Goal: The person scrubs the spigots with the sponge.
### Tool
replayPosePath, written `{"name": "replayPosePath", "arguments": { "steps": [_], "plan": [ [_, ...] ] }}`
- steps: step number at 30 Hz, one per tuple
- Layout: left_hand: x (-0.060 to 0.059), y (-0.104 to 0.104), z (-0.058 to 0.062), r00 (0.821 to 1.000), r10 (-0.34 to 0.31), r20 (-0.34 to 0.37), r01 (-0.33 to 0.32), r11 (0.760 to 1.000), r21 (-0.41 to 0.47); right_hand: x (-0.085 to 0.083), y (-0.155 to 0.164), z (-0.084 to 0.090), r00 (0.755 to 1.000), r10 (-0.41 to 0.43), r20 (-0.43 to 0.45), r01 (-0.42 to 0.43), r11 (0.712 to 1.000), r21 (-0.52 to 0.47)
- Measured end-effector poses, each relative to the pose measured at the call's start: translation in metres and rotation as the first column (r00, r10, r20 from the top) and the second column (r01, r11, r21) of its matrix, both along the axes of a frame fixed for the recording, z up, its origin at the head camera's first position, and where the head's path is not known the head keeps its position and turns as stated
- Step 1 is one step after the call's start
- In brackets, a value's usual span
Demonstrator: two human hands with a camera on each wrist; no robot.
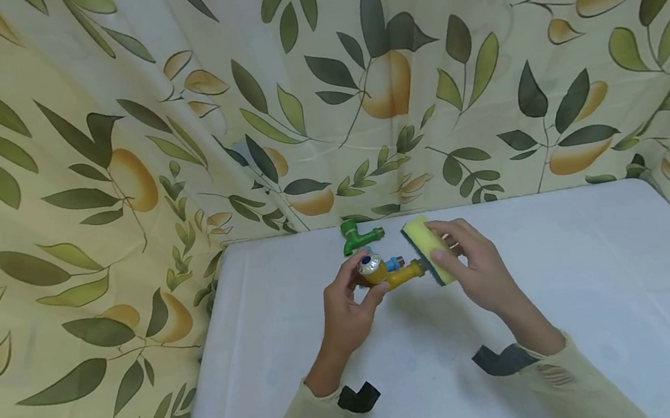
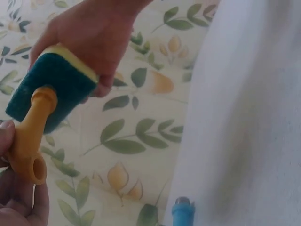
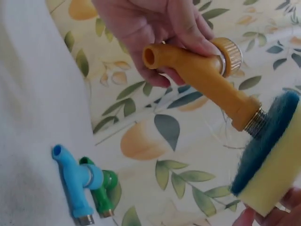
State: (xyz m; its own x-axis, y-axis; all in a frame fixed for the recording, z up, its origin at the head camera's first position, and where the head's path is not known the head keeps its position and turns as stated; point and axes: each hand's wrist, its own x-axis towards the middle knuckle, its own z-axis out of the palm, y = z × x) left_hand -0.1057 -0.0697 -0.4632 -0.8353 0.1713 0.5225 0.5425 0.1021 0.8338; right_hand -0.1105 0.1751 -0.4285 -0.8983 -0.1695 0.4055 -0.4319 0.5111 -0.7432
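Observation:
My left hand (image 1: 347, 308) holds a yellow-orange plastic tap (image 3: 202, 75) above the table, fingers and thumb around its knob end. The knob's silvery top with a dark blue centre faces up in the head view. In my right hand (image 1: 480, 264) is a yellow sponge (image 1: 426, 243) with a dark green scouring side, pinched between thumb and fingers. That scouring side (image 2: 61, 84) presses against the tap's threaded metal end (image 3: 256, 122), covering its tip. Beyond the hands, a blue tap (image 3: 75, 181) and a green tap (image 1: 358, 236) lie side by side on the table.
A white cloth covers the table (image 1: 599, 260). Behind and to the left hangs a cream curtain (image 1: 173, 117) printed with leaves and fruit. Black straps (image 1: 360, 398) show at both sleeve cuffs. The two lying taps are close to the table's far edge.

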Motion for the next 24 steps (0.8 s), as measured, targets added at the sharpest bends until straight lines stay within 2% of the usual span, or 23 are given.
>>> {"name": "replayPosePath", "arguments": {
  "steps": [5,10,13,15,17,20,22,24],
  "plan": [
    [-0.003,0.001,0.0,0.997,0.039,0.063,-0.041,0.999,0.029,0.0,0.001,-0.002,1.0,0.012,0.011,-0.012,1.0,-0.025],
    [-0.004,0.004,0.0,0.995,0.007,0.103,-0.011,0.999,0.042,-0.002,-0.001,-0.005,0.999,-0.027,0.029,0.028,0.999,-0.04],
    [-0.008,0.001,-0.001,0.989,0.039,0.145,-0.048,0.997,0.063,-0.001,0.002,-0.008,0.997,-0.022,0.07,0.023,1.0,-0.012],
    [-0.012,-0.002,-0.004,0.977,0.068,0.201,-0.08,0.995,0.053,0.0,0.005,-0.011,0.996,-0.017,0.086,0.015,1.0,0.025],
    [-0.016,-0.005,-0.008,0.958,0.099,0.268,-0.102,0.995,-0.002,0.001,0.009,-0.014,0.995,-0.019,0.099,0.014,0.999,0.045],
    [-0.022,-0.005,-0.018,0.921,0.149,0.361,-0.101,0.984,-0.15,0.002,0.014,-0.017,0.993,-0.04,0.11,0.034,0.998,0.058],
    [-0.025,-0.003,-0.028,0.901,0.19,0.389,-0.092,0.962,-0.256,0.002,0.015,-0.019,0.992,-0.051,0.116,0.045,0.997,0.056],
    [-0.028,0.001,-0.037,0.893,0.222,0.392,-0.085,0.938,-0.337,0.003,0.017,-0.019,0.991,-0.06,0.119,0.053,0.997,0.058]
  ]
}}
